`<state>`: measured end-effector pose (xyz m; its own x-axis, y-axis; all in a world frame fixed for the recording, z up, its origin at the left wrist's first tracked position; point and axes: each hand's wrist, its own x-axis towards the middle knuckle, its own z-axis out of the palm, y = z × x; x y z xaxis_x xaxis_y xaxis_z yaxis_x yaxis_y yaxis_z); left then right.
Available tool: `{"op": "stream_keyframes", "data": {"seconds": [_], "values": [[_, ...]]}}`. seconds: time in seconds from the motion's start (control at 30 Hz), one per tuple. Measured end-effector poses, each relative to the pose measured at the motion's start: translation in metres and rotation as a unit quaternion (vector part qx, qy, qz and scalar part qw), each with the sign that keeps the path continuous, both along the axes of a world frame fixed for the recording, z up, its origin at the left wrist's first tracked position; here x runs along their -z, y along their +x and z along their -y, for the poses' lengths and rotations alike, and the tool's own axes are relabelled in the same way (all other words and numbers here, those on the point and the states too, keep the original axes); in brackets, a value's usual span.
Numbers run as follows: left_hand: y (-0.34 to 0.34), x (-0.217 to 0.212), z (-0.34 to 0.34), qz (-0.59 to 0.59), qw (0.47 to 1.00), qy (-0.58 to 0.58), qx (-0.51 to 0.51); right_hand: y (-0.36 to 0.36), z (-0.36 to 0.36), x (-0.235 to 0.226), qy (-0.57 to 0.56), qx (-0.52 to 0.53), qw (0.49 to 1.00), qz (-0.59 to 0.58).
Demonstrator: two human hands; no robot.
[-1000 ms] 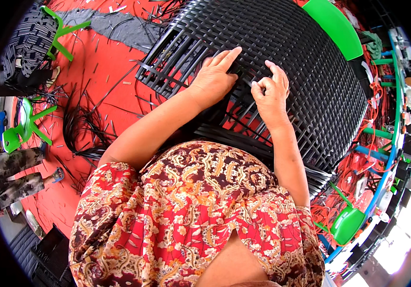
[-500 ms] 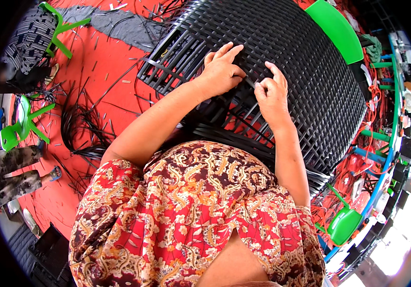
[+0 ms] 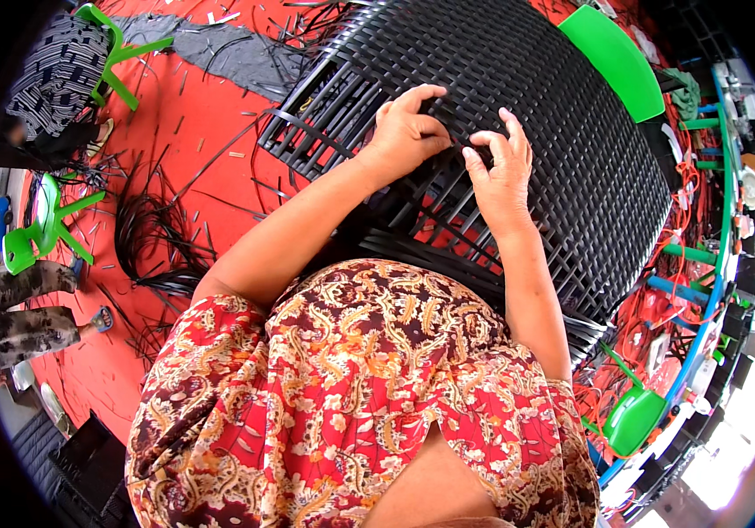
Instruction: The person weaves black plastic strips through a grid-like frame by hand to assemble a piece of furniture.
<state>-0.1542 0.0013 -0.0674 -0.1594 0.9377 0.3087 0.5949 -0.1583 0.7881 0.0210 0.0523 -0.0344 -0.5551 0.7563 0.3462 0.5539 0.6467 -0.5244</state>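
A large black panel [image 3: 562,167] woven from flat plastic strips stands tilted in front of me. Bare frame bars show along its near left side. My left hand [image 3: 405,136] bends over the edge of the weave, index finger reaching across it. Its thumb is curled down at a dark strip [image 3: 458,157], though the exact grip is partly hidden. Just to the right, my right hand [image 3: 502,172] hovers at the weave with thumb and fingers apart. Long loose black strips [image 3: 430,251] hang between the panel and my body.
A green chair back [image 3: 615,62] rises behind the panel, with another green chair [image 3: 634,418] at lower right. Black strips lie heaped [image 3: 153,238] on the red floor [image 3: 228,176] to the left. Other people's legs [image 3: 34,326] and more green chairs are at far left.
My right hand's index finger has bent in and its fingers have spread, thumb slightly left. My left hand has barely shifted, its index finger still over the weave.
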Motion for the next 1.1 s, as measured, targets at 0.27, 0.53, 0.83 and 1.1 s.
{"op": "stream_keyframes", "data": {"seconds": [0.27, 0.53, 0.83, 1.1], "values": [[-0.047, 0.002, 0.018, -0.088, 0.995, 0.029, -0.037, -0.032, 0.0, 0.002, -0.034, -0.03, 0.998, 0.046], [-0.031, 0.003, 0.01, -0.266, 0.963, -0.011, -0.045, -0.035, -0.006, 0.005, -0.029, -0.042, 0.997, 0.063], [-0.045, -0.004, 0.001, -0.001, 1.0, 0.004, -0.001, -0.034, -0.004, 0.002, -0.005, -0.02, 1.0, 0.009], [-0.069, -0.011, 0.014, 0.067, 0.997, -0.005, -0.027, -0.067, -0.012, 0.007, -0.027, -0.068, 0.997, 0.03]]}}
